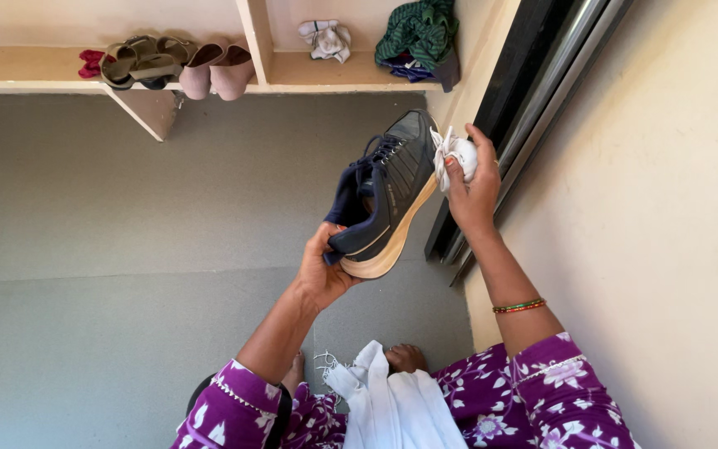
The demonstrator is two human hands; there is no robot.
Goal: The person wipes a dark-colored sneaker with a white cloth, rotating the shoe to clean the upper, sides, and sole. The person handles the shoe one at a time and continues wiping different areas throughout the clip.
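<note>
- A view from the head, looking down at a person's two bare arms in purple flowered sleeves, above a grey floor [126,249].
- The left hand [323,270] holds up a dark navy sports shoe [384,195] by its heel end, fingers clamped around the back of the sole.
- The right hand [471,187] presses a bunched white cloth [456,154] against the toe end of the shoe, fingers closed tight on the cloth.
- The shoe is in mid-air between the hands, tilted with its toe pointing up and away, close to a cream wall [666,208] and a dark metal door frame [533,91].
- It has dark laces, a ribbed side panel and a thick cream sole.
- To wipe well, I judge the heel grip should stay firm so the shoe does not twist, while the cloth moves in short strokes along the seam where upper meets sole.
- A wooden shelf [35,71] at the top edge carries sandals [139,60], pink shoes [218,71] and folded clothes [419,37].
- A white scarf [388,399] hangs at the person's front.
</note>
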